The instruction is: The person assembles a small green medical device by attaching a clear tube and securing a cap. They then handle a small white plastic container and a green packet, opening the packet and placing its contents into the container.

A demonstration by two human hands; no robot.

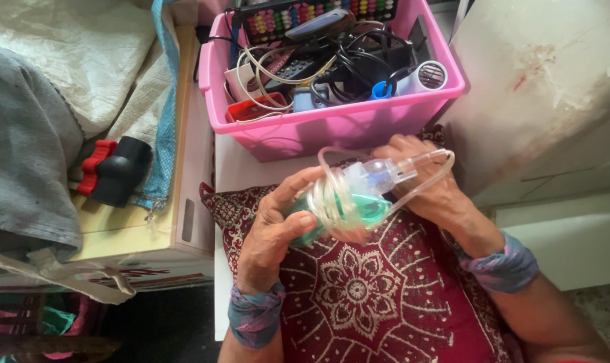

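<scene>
Both of my hands hold a clear plastic nebuliser mask (349, 202) with a green-tinted cup and a coil of clear tubing (412, 176) wound about it. My left hand (275, 225) grips the green end from the left, thumb on top. My right hand (429, 185) closes on the small clear chamber end and the tubing loop. The mask hovers above a dark red cushion (365, 296) with a white flower pattern, just in front of a pink plastic bin (338, 128).
The pink bin holds tangled cables, a remote control, a bead abacus and a small white device (426, 77). At left, a pale wooden box (143, 222) carries a black pipe fitting with a red handle (117, 171), sacks and grey cloth. A white wall stands right.
</scene>
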